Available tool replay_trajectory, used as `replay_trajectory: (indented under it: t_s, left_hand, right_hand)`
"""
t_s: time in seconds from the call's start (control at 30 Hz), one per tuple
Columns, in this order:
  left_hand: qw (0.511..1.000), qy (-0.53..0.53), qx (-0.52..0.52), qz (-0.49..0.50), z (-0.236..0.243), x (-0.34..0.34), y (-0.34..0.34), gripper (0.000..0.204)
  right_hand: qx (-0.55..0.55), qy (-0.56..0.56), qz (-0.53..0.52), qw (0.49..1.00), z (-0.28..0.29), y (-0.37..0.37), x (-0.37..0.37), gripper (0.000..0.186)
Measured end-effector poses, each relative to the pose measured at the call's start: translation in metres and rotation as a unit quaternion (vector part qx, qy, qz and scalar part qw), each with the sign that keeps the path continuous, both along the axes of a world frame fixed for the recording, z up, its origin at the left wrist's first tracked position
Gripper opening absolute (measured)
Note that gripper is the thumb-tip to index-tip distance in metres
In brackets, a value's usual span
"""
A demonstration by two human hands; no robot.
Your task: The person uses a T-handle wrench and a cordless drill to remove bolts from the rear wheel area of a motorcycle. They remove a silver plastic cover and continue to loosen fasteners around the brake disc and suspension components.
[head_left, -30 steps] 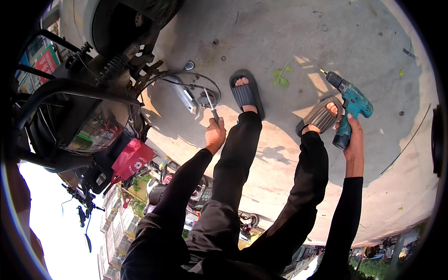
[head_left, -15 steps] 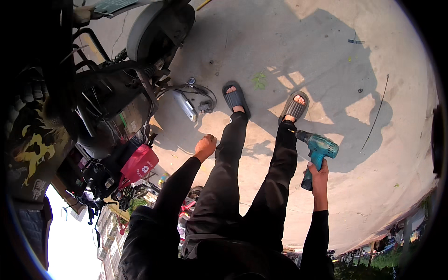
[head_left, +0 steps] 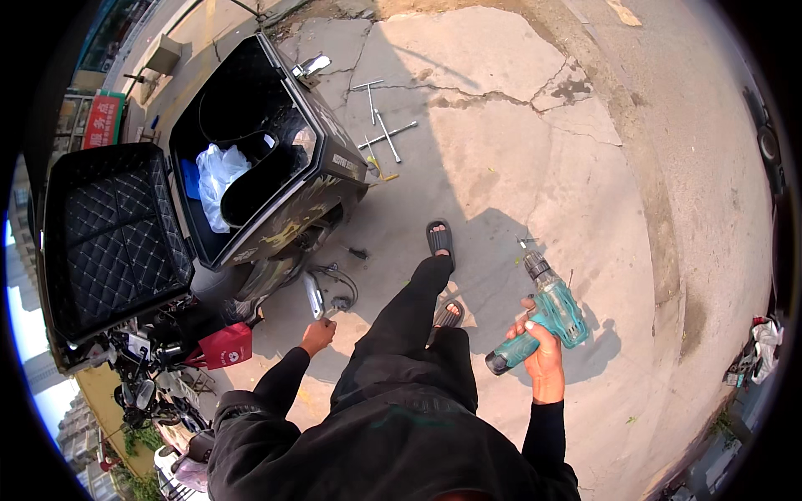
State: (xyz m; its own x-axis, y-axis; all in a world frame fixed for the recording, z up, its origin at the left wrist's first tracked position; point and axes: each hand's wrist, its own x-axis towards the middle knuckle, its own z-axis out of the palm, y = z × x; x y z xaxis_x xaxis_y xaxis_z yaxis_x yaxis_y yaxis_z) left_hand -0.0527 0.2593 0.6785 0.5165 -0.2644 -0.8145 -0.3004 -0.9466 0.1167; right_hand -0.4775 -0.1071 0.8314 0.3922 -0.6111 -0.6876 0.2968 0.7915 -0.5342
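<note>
The view has swung up since 0.5 s ago: the right hand (head_left: 541, 355) grips the teal cordless drill (head_left: 545, 313), right of the black open scooter trunk (head_left: 251, 150); the left hand (head_left: 317, 334) pinches a small silver tool (head_left: 313, 294) below it.

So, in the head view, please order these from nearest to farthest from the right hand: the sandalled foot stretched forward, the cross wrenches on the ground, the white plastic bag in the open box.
From the right hand, which grips the teal drill:
1. Sandalled foot, ahead and to the left.
2. Cross wrenches, farther ahead on the concrete.
3. White plastic bag, far left, inside the black box.
</note>
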Motion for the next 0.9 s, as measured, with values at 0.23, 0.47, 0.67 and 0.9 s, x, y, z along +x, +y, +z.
replay_trajectory:
  t_s: [0.23,0.47,0.67,0.9]
  left_hand:
    - [0.981,0.071,0.063,0.171,-0.029,0.016,-0.057,0.037]
    - [0.974,0.073,-0.013,0.214,0.003,-0.009,-0.21,0.037]
    - [0.904,0.154,0.036,0.398,-0.003,-0.02,-0.294,0.031]
    - [0.946,0.099,-0.03,0.307,-0.011,-0.027,-0.434,0.034]
  right_hand:
    - [-0.094,0.457,0.217,0.857,-0.11,-0.071,-0.083,0.048]
    - [0.143,0.478,0.188,0.846,-0.07,-0.109,-0.103,0.013]
    - [-0.198,0.458,0.642,0.583,-0.16,-0.2,-0.171,0.016]
    - [-0.179,0.392,0.655,0.62,-0.253,-0.471,-0.097,0.02]
